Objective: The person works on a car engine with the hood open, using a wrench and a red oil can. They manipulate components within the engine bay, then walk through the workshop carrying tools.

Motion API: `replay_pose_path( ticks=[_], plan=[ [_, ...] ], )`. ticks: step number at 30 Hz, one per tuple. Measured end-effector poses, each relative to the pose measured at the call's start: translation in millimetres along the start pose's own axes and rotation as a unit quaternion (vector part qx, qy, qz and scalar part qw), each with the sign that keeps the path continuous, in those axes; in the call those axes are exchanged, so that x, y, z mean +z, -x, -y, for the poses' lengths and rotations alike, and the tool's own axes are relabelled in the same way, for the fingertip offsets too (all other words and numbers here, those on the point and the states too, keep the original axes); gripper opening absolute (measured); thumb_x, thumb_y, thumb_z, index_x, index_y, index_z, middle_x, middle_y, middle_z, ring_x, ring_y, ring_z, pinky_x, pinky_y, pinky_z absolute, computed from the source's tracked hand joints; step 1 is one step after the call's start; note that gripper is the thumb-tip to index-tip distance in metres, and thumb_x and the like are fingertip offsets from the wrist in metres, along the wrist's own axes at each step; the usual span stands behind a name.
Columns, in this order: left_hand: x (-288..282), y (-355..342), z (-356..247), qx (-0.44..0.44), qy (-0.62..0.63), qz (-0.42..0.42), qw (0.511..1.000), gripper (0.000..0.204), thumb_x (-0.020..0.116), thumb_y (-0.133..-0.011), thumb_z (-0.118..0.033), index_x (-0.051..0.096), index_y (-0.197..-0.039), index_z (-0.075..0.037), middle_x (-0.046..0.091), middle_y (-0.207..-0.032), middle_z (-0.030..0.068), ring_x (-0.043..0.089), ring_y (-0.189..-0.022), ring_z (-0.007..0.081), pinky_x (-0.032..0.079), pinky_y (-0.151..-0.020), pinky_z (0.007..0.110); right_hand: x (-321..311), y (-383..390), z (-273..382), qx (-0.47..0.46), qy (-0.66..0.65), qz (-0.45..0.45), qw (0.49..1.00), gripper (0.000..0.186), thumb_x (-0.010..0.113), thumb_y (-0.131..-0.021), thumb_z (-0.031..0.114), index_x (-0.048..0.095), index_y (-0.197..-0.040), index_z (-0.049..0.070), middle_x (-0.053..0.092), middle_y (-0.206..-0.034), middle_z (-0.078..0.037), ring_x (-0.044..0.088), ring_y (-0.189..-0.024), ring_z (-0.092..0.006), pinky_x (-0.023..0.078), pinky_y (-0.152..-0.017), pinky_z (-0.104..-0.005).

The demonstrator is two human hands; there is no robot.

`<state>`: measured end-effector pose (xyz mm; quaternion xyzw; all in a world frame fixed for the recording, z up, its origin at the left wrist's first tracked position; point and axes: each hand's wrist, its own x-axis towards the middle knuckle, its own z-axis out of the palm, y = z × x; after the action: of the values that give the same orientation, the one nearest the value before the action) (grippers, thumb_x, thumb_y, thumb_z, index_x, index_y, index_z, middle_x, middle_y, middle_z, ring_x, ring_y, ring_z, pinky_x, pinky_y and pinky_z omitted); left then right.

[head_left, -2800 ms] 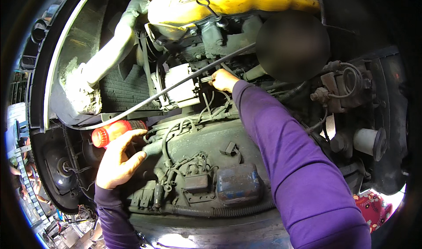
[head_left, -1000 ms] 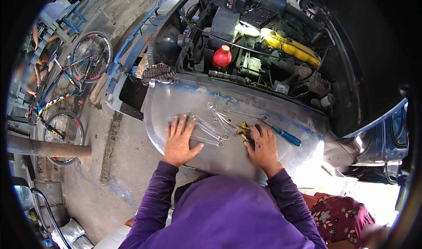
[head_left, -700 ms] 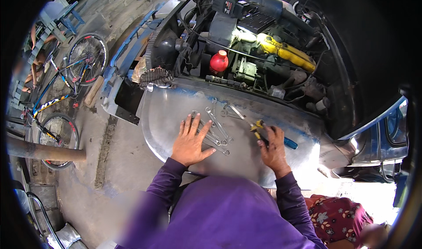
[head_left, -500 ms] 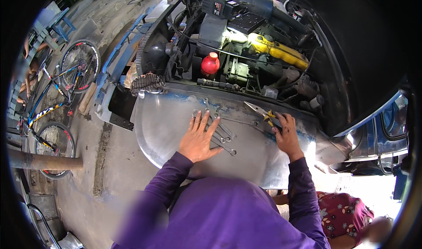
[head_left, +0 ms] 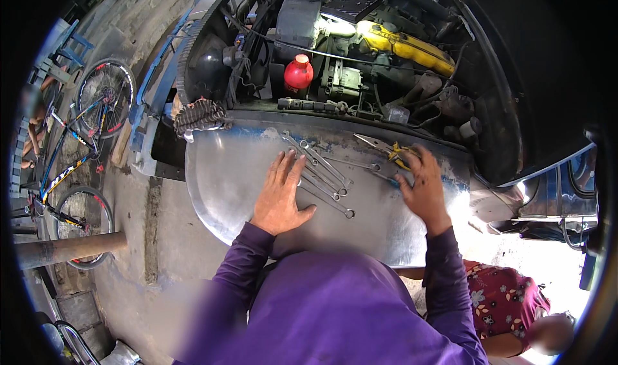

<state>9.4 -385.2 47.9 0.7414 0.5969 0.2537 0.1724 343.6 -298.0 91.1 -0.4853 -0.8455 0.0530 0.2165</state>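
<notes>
Our left hand (head_left: 281, 197) is spread wide near the centre of the frame, thumb apart, fingertips on or just beside several slim silver metal wrenches (head_left: 326, 164). Right of centre, our right hand (head_left: 423, 183) curves over the handles of yellow-handled steel pliers (head_left: 391, 149); we cannot tell whether it grips them. Wrenches and pliers lie on a smooth grey metal panel (head_left: 225, 178) across the middle of the frame. Above it we see a rounded red bottle (head_left: 299, 74) and, toward the upper right, a long yellow engine cover (head_left: 405, 48).
</notes>
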Motion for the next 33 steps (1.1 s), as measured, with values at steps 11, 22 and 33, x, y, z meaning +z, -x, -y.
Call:
replay_pose_path(
  ticks=[11, 22, 33],
  plan=[
    [-1.7, -0.8, -3.1, -0.003, 0.018, -0.008, 1.000, 0.109, 0.083, -0.068, -0.023, 0.024, -0.157, -0.002, 0.032, -0.156, 0.0284, 0.027, -0.146, 0.0502, 0.029, -0.121, 0.054, 38.2, 33.0, 103.7, -0.004, -0.008, 0.234, 0.972, 0.017, 0.062, -0.087, 0.019, 0.065, -0.095, 0.004, 0.068, -0.097, -0.015, 0.067, -0.092, -0.0322, 0.052, -0.076, -0.0451],
    [13.8, 13.5, 20.8, -0.056, 0.335, -0.230, 0.912, 0.092, 0.072, -0.091, -0.041, 0.025, -0.155, 0.003, 0.034, -0.153, 0.0260, 0.038, -0.143, 0.0420, 0.033, -0.116, 0.051, 22.1, 48.8, 92.6, 0.140, -0.424, 0.275, 0.851, 0.026, 0.063, -0.096, 0.024, 0.061, -0.102, -0.001, 0.066, -0.082, -0.015, 0.066, -0.079, -0.0223, 0.050, -0.071, -0.0366],
    [-15.9, -52.4, -1.1, 0.060, 0.066, -0.204, 0.975, 0.054, 0.073, -0.085, -0.019, 0.055, -0.133, 0.000, 0.052, -0.137, 0.0215, 0.053, -0.125, 0.0388, 0.045, -0.105, 0.046, -79.6, -55.6, 19.9, 0.099, -0.330, 0.005, 0.939, 0.033, 0.059, -0.101, 0.031, 0.068, -0.108, 0.000, 0.051, -0.072, 0.001, 0.045, -0.066, -0.0072, 0.040, -0.062, -0.0247]
  ],
)
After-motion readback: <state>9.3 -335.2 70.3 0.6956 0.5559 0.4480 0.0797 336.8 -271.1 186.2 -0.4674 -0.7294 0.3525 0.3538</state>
